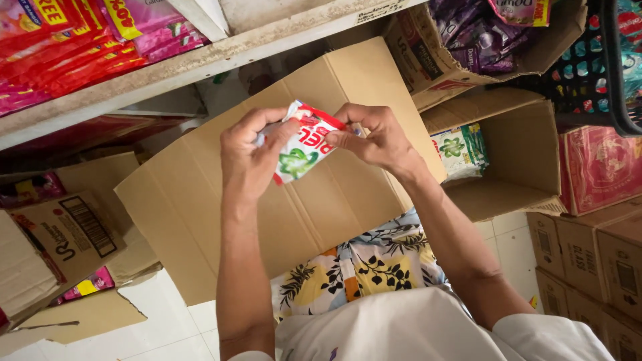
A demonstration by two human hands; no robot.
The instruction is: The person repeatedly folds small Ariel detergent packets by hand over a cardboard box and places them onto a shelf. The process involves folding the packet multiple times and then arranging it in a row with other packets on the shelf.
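Observation:
A small white, red and green sachet (302, 146) is held up between both hands. My left hand (251, 157) pinches its left edge, and my right hand (374, 137) pinches its upper right corner. Behind the hands leans a large flattened cardboard sheet (200, 200). To the right stands an open cardboard box (528, 154) with more of the same sachets (460, 150) inside.
A pale shelf (134, 83) above carries red and pink packets (73, 47). Another box of purple packets (478, 37) sits at the top right beside a black basket (612, 73). Stacked cartons (595, 261) stand at the right, open boxes (53, 247) at the left on a white tiled floor.

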